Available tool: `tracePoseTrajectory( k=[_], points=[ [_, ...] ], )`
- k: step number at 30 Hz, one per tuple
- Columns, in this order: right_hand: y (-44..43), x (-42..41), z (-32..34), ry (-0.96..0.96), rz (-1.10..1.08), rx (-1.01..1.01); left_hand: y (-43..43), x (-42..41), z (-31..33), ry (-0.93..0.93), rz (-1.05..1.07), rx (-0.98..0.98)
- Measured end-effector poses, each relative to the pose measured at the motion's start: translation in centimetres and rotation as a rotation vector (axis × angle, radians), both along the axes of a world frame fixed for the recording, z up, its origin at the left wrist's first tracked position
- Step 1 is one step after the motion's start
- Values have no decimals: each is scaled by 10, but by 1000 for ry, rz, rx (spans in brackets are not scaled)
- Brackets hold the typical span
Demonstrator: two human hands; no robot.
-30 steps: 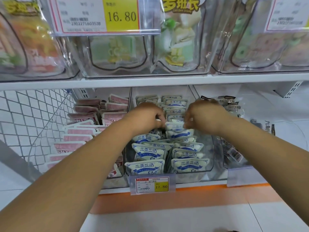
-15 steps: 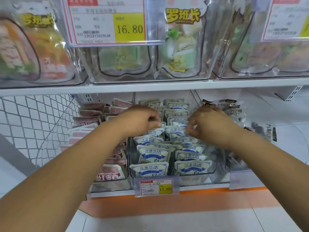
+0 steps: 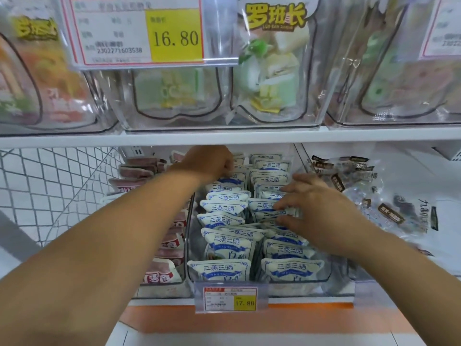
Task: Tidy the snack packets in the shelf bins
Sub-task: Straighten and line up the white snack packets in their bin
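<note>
One packet [image 3: 269,214] pinched inside right grip [image 3: 321,213]

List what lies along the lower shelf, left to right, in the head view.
Wire mesh panel → pink packets → blue-and-white packets → dark-labelled clear packets.
</note>
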State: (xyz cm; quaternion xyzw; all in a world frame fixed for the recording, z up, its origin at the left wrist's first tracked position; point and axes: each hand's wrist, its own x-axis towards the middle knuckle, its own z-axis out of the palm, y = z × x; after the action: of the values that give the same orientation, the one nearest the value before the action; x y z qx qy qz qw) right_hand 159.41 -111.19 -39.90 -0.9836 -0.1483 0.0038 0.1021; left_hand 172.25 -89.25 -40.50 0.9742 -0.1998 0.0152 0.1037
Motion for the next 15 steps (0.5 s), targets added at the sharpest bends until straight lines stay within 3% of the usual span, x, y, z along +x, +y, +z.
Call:
tracePoseTrajectory(
  k=[6, 15],
  points=[
    [0, -1, -2, -2, -4, 8, -3, 6, -3, 1, -18, -110],
    [-1, -1, -4, -35, -22, 21, 0, 18, -6, 22, 93, -10]
  ],
)
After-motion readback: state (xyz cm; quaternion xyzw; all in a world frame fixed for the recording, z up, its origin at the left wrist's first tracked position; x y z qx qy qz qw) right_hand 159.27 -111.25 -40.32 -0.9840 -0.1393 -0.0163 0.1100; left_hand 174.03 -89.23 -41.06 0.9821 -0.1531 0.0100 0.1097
